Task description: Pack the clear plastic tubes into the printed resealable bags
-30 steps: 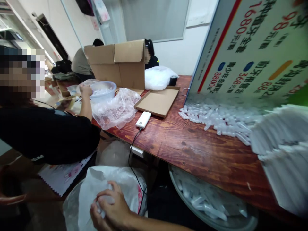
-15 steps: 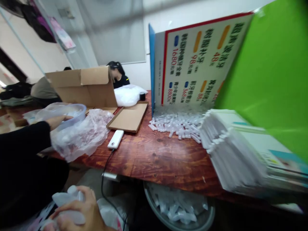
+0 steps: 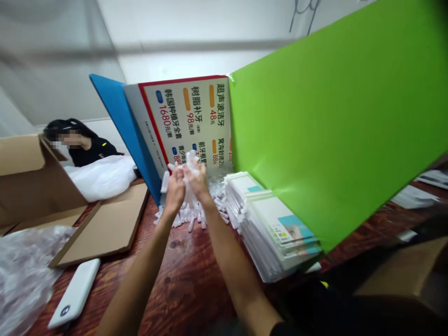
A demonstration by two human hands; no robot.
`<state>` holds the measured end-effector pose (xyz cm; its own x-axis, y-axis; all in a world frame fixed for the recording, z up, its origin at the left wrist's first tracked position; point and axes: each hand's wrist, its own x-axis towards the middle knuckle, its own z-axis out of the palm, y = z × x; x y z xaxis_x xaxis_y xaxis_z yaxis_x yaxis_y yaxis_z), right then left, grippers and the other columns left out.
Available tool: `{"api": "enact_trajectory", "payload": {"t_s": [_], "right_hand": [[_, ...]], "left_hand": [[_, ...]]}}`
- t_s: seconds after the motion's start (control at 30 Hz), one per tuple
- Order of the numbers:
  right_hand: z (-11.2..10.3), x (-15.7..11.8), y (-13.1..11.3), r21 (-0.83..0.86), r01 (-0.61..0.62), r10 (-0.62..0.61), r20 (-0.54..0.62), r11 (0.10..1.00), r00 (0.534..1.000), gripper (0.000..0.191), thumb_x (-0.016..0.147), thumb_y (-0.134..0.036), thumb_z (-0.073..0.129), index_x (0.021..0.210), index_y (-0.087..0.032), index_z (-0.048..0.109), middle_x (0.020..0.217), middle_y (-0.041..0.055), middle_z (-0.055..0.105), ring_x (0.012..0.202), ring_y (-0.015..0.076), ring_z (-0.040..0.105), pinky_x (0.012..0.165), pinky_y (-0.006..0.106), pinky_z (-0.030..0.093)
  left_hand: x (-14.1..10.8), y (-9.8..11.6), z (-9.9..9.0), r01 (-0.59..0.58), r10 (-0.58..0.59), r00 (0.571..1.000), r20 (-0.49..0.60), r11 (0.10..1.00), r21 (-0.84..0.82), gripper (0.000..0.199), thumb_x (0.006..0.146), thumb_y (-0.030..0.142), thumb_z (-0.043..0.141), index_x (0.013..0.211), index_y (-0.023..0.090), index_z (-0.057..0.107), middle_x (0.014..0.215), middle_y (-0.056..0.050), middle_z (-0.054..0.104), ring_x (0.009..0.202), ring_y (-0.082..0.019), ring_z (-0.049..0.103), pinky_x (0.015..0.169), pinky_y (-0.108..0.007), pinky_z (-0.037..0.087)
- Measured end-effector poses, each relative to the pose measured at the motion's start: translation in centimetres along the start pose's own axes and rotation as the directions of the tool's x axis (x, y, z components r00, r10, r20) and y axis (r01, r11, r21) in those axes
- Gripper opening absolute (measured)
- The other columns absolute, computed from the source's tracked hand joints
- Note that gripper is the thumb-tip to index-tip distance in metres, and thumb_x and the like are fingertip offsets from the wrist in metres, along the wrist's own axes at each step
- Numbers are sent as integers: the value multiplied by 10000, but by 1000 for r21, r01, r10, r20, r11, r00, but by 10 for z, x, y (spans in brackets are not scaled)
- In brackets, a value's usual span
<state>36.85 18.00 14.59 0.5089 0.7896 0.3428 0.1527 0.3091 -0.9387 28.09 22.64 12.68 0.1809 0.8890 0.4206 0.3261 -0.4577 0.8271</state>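
Observation:
My left hand (image 3: 175,186) and my right hand (image 3: 198,179) are together over a pile of small translucent plastic tubes (image 3: 191,217). Both have their fingers curled around a loose bunch of whitish plastic tubes (image 3: 191,161), some poking out above the fingers. A whitish blur shows below and between my palms; whether pieces are dropping there I cannot tell. The pile lies on the wooden table, against a standing printed board (image 3: 206,126). Just right of my right hand stand stacked clear sleeves with printed cards (image 3: 269,224).
A blue panel (image 3: 119,126) and a tall green panel (image 3: 315,126) flank the pile. On the left are a white power bank (image 3: 79,291), a shallow cardboard tray (image 3: 105,228), a crumpled plastic bag (image 3: 28,275) and an open carton (image 3: 38,182). Across the table sits a person (image 3: 91,144).
My view has swung right. A hand with plastic tubes was low at the left; now both my hands are over the pile by the board with tubes in them.

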Motion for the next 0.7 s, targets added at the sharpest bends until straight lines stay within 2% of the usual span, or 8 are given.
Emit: {"api": "enact_trajectory", "payload": {"t_s": [0.1, 0.17, 0.23, 0.33, 0.47, 0.53, 0.6, 0.7], "right_hand": [[-42, 28, 28, -115, -134, 114, -166, 984, 980, 751, 912, -377, 574, 1525, -48, 292, 1633, 275, 72, 1472, 360, 267, 1182, 544, 210], [-57, 11, 53, -179, -133, 98, -192, 975, 977, 753, 893, -312, 578, 1530, -41, 281, 1621, 269, 159, 1491, 344, 233, 1195, 515, 203], [-60, -26, 80, -232, -85, 53, -142, 969, 988, 627, 860, -257, 588, 1445, -77, 453, 1529, 220, 417, 1432, 307, 374, 1178, 481, 289], [-52, -96, 114, -242, -46, 51, 14, 969, 999, 342, 831, -263, 578, 1128, -154, 706, 1183, 136, 721, 1138, 278, 646, 1038, 455, 480], [-40, -190, 138, -208, -99, 140, 193, 973, 971, 289, 872, -349, 547, 965, -163, 748, 999, 115, 770, 944, 245, 703, 878, 387, 557], [-39, -223, 144, -222, -145, 193, 215, 964, 957, 325, 892, -398, 546, 981, -154, 742, 1008, 121, 763, 935, 243, 697, 879, 385, 547], [-37, -244, 149, -249, -201, 252, 195, 947, 948, 346, 881, -439, 576, 989, -153, 738, 974, 112, 763, 875, 239, 701, 852, 378, 548], [-26, -255, 153, -269, -243, 292, 161, 932, 943, 370, 856, -465, 618, 1010, -149, 731, 857, 82, 751, 741, 217, 690, 759, 351, 554]], "left_hand": [[25, -11, 22, 145, -138, 969, 207, 989, -19, 674, 985, 620, 366, 1510, 198, 398, 1422, -185, 557, 1103, -318, 679, 985, -467, 521], [6, -27, 13, 248, -226, 917, 329, 968, -26, 716, 956, 650, 412, 1507, 193, 409, 1294, -208, 640, 783, -278, 752, 769, -466, 602], [-32, -44, -11, 314, -269, 869, 414, 948, -44, 739, 928, 655, 468, 1489, 174, 434, 1186, -187, 688, 663, -233, 743, 669, -418, 616], [-108, -73, -76, 375, -319, 848, 424, 925, -54, 793, 852, 699, 550, 1389, 116, 541, 1128, -156, 704, 805, -242, 744, 720, -368, 615], [-245, -119, -205, 562, -549, 795, 257, 826, 25, 700, 820, 751, 551, 1093, 126, 705, 899, -79, 743, 782, -232, 715, 728, -335, 597], [-335, -138, -267, 717, -714, 693, 100, 697, -2, 746, 753, 827, 546, 995, 143, 715, 781, -46, 726, 653, -215, 679, 625, -320, 577], [-430, -150, -308, 862, -860, 506, 62, 506, -15, 769, 654, 876, 591, 898, 160, 730, 736, -38, 714, 622, -221, 674, 591, -321, 572], [-542, -163, -317, 977, -977, 211, 42, 210, -30, 796, 558, 888, 630, 900, 181, 756, 803, -62, 743, 721, -260, 715, 690, -361, 611]]}}
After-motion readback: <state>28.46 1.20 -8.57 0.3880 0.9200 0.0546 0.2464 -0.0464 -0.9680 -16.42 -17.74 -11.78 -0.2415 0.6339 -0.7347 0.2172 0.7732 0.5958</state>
